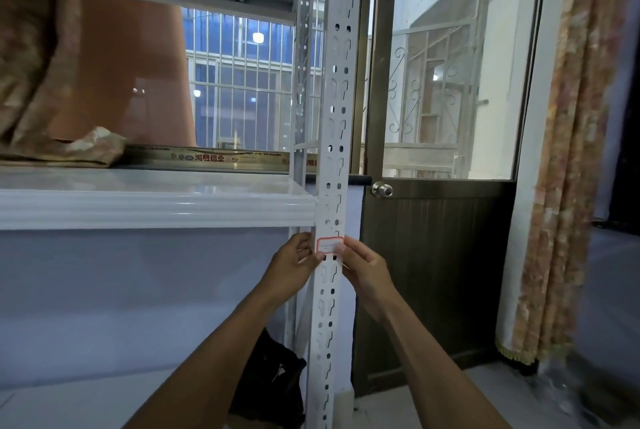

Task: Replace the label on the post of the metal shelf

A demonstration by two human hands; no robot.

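While the label [329, 244] seems pinched by left hand [292, 267] and right hand [365, 267], it should be kept square on the post [334, 117].

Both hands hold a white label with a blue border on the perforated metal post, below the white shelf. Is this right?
No. In the head view the white label on the perforated grey metal post has a red border, not blue; the left hand and right hand hold it.

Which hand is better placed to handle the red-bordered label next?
Probably the right hand: its thumb lies on the right edge of the label, while the left hand holds the post just beside the label's lower left corner.
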